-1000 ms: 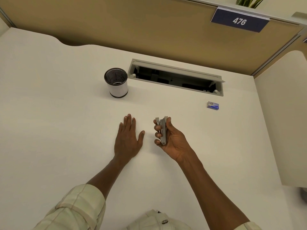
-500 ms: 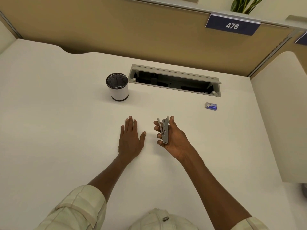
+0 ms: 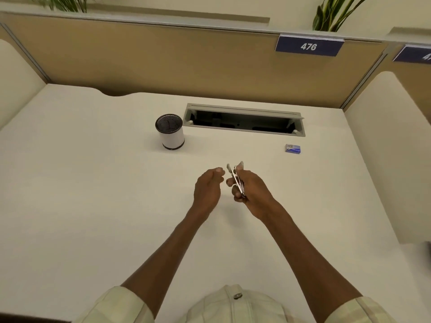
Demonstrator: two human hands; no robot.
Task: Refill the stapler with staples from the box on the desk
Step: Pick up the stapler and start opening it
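Observation:
A small silver stapler (image 3: 236, 179) is held upright in my right hand (image 3: 253, 192) above the middle of the white desk (image 3: 81, 194); its two arms are spread apart at the top. My left hand (image 3: 207, 188) is raised off the desk just left of the stapler, fingers curled loosely and its fingertips close to the stapler's top, holding nothing. The small blue staple box (image 3: 293, 148) lies on the desk to the far right of the hands, apart from both.
A white pen cup with a black mesh rim (image 3: 170, 131) stands at the back left of the hands. An open cable tray (image 3: 243, 119) is sunk into the desk's rear. Tan partition walls with a 476 sign (image 3: 309, 46) close the back.
My left hand has lifted from lying flat on the desk and moved right toward the stapler. The camera has tilted up, showing more of the partition.

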